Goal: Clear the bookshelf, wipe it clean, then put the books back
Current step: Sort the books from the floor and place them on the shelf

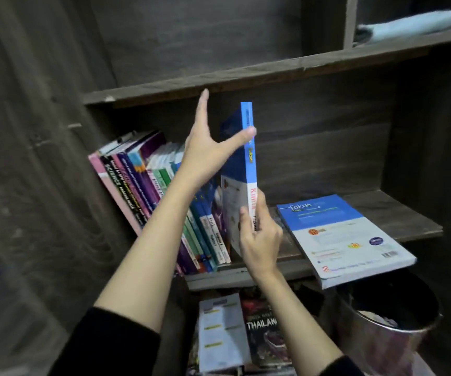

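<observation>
A tall blue and white book [248, 164] stands upright on the dark wooden shelf [398, 213]. My right hand [259, 237] grips its lower spine. My left hand [208, 150] is spread flat, its fingers straight up and its thumb pressing the book's upper spine. To the left a row of several books [148, 183] leans leftwards against the shelf's side wall. A blue and white "fokus" book [346, 237] lies flat on the shelf to the right, its near corner overhanging the front edge.
A light cloth [408, 25] lies in the upper right compartment. Below the shelf lie more books, one marked "Thailand" [262, 332]. A round metal bin [389, 321] stands at the lower right. The upper shelf board [246, 77] runs just above my left fingertips.
</observation>
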